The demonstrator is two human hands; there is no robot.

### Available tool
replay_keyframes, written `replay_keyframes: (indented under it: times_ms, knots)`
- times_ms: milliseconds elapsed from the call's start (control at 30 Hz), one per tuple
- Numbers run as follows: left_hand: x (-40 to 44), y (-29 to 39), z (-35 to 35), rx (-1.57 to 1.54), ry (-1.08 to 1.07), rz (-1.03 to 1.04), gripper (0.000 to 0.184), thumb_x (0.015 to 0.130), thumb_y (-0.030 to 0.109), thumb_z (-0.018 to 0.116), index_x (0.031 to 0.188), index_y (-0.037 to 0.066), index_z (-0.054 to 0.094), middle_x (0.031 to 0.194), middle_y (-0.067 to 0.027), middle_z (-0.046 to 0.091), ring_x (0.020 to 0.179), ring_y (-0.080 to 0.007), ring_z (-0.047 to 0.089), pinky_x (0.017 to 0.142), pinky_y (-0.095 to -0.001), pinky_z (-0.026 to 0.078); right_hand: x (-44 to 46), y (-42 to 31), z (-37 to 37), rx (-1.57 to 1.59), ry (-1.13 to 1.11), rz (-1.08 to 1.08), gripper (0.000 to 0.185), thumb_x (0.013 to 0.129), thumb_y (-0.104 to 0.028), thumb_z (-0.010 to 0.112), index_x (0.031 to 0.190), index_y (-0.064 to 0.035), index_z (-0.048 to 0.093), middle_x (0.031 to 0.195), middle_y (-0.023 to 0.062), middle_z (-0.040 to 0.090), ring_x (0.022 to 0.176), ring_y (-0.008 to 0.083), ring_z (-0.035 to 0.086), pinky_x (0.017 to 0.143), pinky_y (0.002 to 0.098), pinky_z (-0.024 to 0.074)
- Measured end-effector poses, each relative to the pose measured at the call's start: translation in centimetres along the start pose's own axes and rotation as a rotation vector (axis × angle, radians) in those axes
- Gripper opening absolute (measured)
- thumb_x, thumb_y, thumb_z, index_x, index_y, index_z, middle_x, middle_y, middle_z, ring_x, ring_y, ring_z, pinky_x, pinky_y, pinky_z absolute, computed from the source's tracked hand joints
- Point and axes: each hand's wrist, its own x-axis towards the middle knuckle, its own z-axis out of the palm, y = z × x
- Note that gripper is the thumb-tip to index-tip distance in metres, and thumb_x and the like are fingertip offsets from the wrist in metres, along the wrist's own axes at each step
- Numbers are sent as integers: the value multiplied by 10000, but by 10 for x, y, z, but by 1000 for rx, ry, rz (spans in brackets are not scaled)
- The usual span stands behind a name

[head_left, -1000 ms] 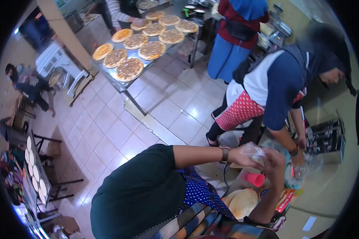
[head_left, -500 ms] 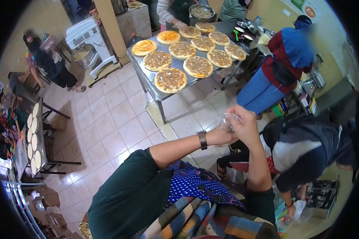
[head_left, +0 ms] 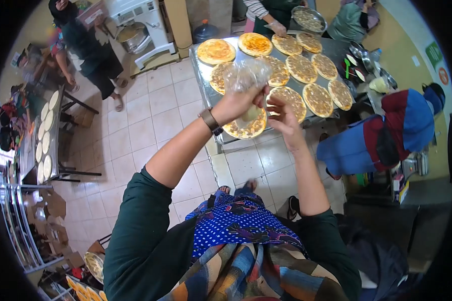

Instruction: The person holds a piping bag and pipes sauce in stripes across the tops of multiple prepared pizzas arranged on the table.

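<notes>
My left hand (head_left: pixel 242 105), with a watch on the wrist, is closed around a piece of crinkled clear plastic (head_left: pixel 246 74). The plastic puffs up above the hand; whether it is a glove or a bag I cannot tell. Just right of it, my right hand (head_left: pixel 286 124) has its fingers bent and apart, with nothing visible in them. Both hands are over the near edge of a metal table (head_left: pixel 204 83). Round flatbreads with a brown topping lie on it, one of them (head_left: pixel 246 128) partly hidden below my hands. Two orange-topped flatbreads (head_left: pixel 255 44) are at the back.
Across the table a person's gloved hand (head_left: pixel 278 28) is at a flatbread, beside a metal bowl (head_left: pixel 309 20) of topping. A person in blue (head_left: pixel 354 145) stands at the right. Pale dough rounds lie on another table (head_left: pixel 60 128) at left. A mixer (head_left: pixel 143 30) stands behind.
My view has turned right and closer to the table. My hands have moved up over its edge and apart; the plastic, bunched between them before, now spreads above my left hand.
</notes>
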Motion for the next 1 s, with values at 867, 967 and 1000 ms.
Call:
replay_keyframes:
  times_ms: [867,967,1000]
  knots:
    - [217,-11,-146,406,396,-89,502,882,479,464,673,27,527,643,-34,491,662,-129,496,659,-259,411,318,102,21,136,-337,4,531,675,-93,747,1121,-28,467,999,47,559,917,137,559,766,263,471]
    - [230,-36,-172,389,449,-72,431,884,404,489,672,37,566,617,-48,551,610,-145,517,623,-293,441,338,120,26,142,-356,62,567,673,-77,750,1153,-33,451,1046,49,548,945,135,550,786,265,461]
    - [234,-44,-182,384,451,-82,431,884,404,489,672,37,566,617,-48,551,610,-145,517,623,-293,441,345,130,28,144,-356,73,567,673,-77,750,1153,-33,451,1046,49,548,945,135,550,786,265,461]
